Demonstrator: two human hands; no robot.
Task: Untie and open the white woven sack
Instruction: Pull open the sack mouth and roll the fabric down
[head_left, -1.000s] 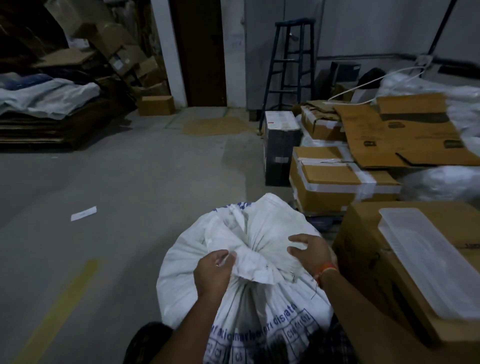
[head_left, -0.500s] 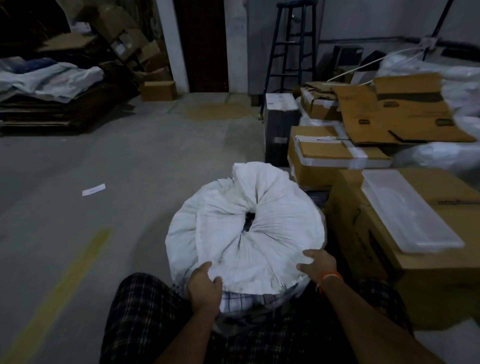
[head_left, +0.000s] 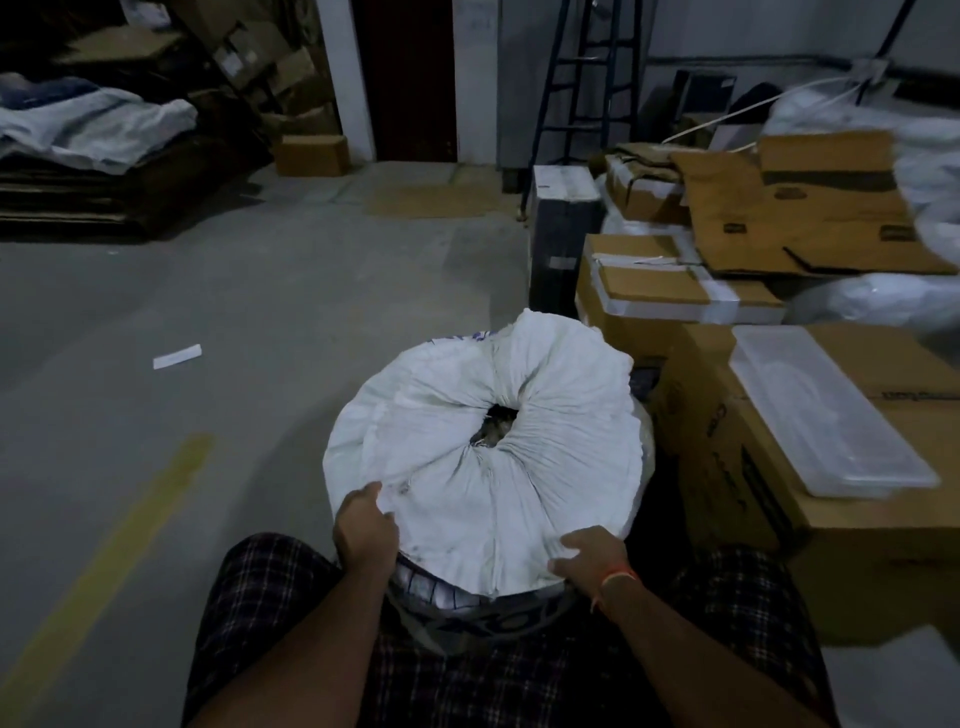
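Note:
The white woven sack (head_left: 488, 467) stands on the floor between my knees, its top fabric spread out and gathered around a small dark hole at the middle. My left hand (head_left: 363, 527) grips the folded-down edge of the sack on its near left side. My right hand (head_left: 589, 558), with an orange band on the wrist, holds the near right edge. Blue print shows on the sack's lower side under the fold. What lies inside the hole is too dark to tell.
Taped cardboard boxes (head_left: 675, 291) crowd the right, one bearing a clear plastic lid (head_left: 826, 410). A blue stepladder (head_left: 587, 78) stands at the back. Flattened cardboard and cloth (head_left: 93, 124) pile up at the far left. A paper scrap (head_left: 176, 356) lies on the concrete floor.
The tied neck has come loose: the sack's top went from a bunched knot to fabric spread flat with a widening hole. Both hands moved from the knot down to the near rim.

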